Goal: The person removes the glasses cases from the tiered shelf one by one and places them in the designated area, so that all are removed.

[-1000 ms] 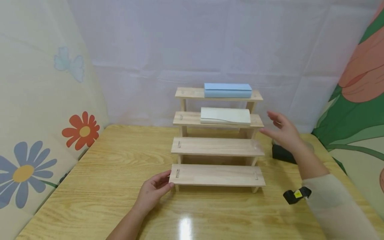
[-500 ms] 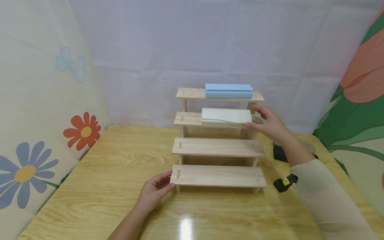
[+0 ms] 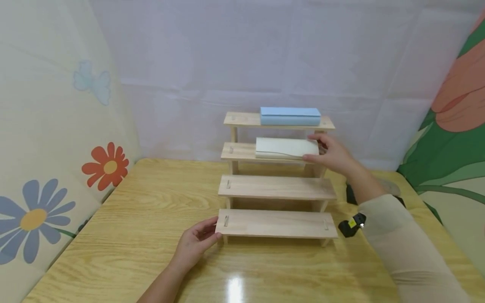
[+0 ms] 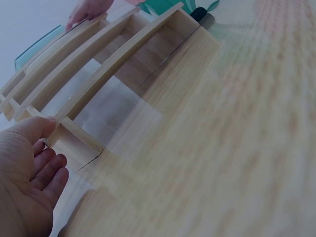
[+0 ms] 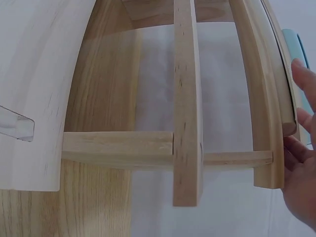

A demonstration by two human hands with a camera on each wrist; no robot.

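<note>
A four-step wooden display stand stands on the table. On its second step from the top lies a cream-white glasses case with a curved flap edge. My right hand grips the case's right end, thumb at the front and fingers behind; that end is partly covered. The top step bears a light blue glasses case. At the lowest step's left end, my left hand holds the wood. In the left wrist view its thumb lies against the step's end, with the other fingers curled below.
A dark object lies on the table right of the stand, partly behind my right forearm. White cloth hangs behind the stand. Flower-printed panels flank the table. A small black device is at my right sleeve.
My right hand has moved left from beside the stand to the white glasses case and closed round its right end. The left hand has stayed at the lowest step.
</note>
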